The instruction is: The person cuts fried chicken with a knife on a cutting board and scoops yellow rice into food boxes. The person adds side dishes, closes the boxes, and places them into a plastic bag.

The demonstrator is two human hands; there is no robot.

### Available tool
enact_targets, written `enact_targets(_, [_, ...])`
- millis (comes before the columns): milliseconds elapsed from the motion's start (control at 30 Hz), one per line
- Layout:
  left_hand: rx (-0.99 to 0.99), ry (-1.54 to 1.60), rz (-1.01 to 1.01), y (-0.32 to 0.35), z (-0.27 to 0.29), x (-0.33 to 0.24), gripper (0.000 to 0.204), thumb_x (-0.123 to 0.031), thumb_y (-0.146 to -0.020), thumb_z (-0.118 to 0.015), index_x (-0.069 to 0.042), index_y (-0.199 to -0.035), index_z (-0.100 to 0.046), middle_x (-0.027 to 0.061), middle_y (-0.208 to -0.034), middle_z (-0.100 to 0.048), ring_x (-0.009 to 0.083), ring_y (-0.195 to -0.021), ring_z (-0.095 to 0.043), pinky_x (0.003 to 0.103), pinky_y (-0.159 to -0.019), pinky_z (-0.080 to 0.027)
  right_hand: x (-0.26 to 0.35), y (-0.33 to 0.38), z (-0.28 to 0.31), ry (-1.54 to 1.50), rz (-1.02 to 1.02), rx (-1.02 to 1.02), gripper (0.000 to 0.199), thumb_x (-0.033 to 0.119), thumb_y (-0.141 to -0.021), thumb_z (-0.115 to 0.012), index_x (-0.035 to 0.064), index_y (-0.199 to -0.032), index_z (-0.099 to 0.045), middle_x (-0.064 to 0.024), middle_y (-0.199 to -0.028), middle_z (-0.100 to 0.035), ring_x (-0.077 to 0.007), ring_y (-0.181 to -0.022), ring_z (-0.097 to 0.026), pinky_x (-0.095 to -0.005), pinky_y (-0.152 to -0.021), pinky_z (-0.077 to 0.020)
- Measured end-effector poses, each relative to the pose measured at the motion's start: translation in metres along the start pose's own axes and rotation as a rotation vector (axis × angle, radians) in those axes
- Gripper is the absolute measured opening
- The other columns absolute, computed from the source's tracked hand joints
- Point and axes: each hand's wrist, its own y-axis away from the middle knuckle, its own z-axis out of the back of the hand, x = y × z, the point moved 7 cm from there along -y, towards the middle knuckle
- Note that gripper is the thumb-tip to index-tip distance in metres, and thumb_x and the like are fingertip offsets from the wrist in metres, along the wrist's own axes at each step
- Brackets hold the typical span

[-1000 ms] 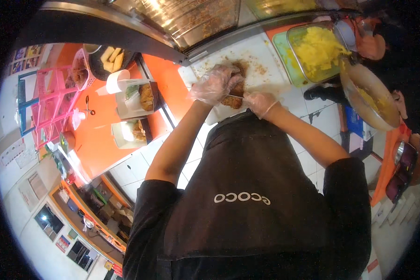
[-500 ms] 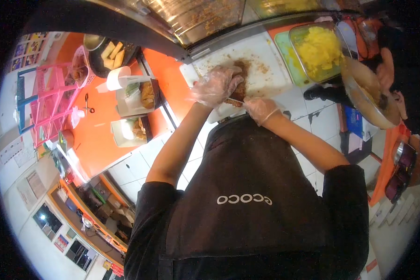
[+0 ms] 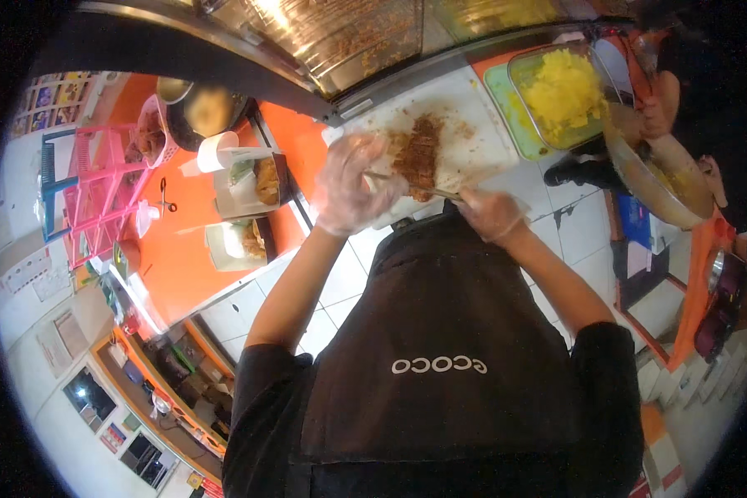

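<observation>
A dark brown slab of cooked meat, scored across into slices, lies among crumbs on a white cutting board. In a clear plastic glove, my right hand is closed round the handle of a knife at the board's near edge. The thin knife blade points left, across the near end of the meat. My left hand, gloved too, is raised at the left of the meat, thumb and fingers around the blade's far end. Motion smears its fingers, so whether they grip the blade does not show.
On the orange counter at left are two open food boxes, scissors and a pink rack. A tray of yellow food stands at right on a green board. Another person's hand holds a large bowl.
My left hand has lifted off the meat and moved left and slightly nearer, uncovering the slab. My right hand has shifted a little right and nearer with the knife.
</observation>
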Motion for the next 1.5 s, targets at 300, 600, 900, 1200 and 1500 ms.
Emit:
enact_targets(300, [0.936,-0.146,-0.008,0.005,-0.099,0.029,0.106,-0.054,-0.065,-0.086,-0.021,-0.153,-0.037,0.0202,-0.159,-0.03,0.0381,-0.147,-0.03,0.048,-0.122,-0.03,-0.064,0.08,0.022,-0.024,-0.54,-0.186,0.031,0.035,-0.103,-0.05,0.0053,-0.098,-0.059,-0.0223,-0.079,-0.066,-0.0476,-0.076,-0.064,-0.0574,-0.068,-0.0496])
enact_targets(600, [0.619,-0.106,0.267,0.009,-0.148,0.022,0.109,-0.053,-0.069,-0.085,-0.014,-0.155,-0.03,0.0255,-0.152,-0.034,0.0429,-0.144,-0.032,0.046,-0.12,-0.033,-0.042,0.052,0.022,-0.03,-0.556,-0.232,0.029,0.031,-0.102,-0.05,0.0027,-0.102,-0.058,-0.0251,-0.077,-0.065,-0.0471,-0.074,-0.064,-0.0568,-0.067,-0.0495])
enact_targets(900, [0.27,-0.033,0.498,0.024,-0.083,0.031,0.093,-0.034,-0.078,-0.081,-0.004,-0.151,-0.032,0.0263,-0.153,-0.034,0.043,-0.143,-0.034,0.046,-0.119,-0.034,-0.013,0.024,-0.001,-0.066,-0.537,-0.104,0.026,0.027,-0.1,-0.051,0.0041,-0.111,-0.058,-0.0255,-0.079,-0.066,-0.0481,-0.075,-0.065,-0.0594,-0.067,-0.0508])
enact_targets(1200, [0.297,0.233,-0.16,-0.08,-0.145,0.004,0.038,-0.009,-0.083,-0.068,-0.004,-0.12,-0.064,0.0201,-0.121,-0.064,0.0387,-0.121,-0.058,0.046,-0.102,-0.05,-0.008,0.009,-0.026,-0.09,-0.566,-0.082,0.027,0.022,-0.098,-0.053,0.0006,-0.113,-0.058,-0.0256,-0.079,-0.067,-0.0461,-0.075,-0.067,-0.0575,-0.066,-0.0515])
enact_targets(1500, [0.633,0.342,-0.151,-0.055,-0.225,0.035,0.036,-0.009,-0.089,-0.061,-0.009,-0.124,-0.064,0.0187,-0.112,-0.064,0.0402,-0.112,-0.058,0.047,-0.102,-0.047,-0.015,0.006,-0.059,-0.102,-0.729,0.059,0.026,0.014,-0.095,-0.054,0.0005,-0.116,-0.061,-0.0257,-0.086,-0.07,-0.0441,-0.082,-0.07,-0.0536,-0.072,-0.0569])
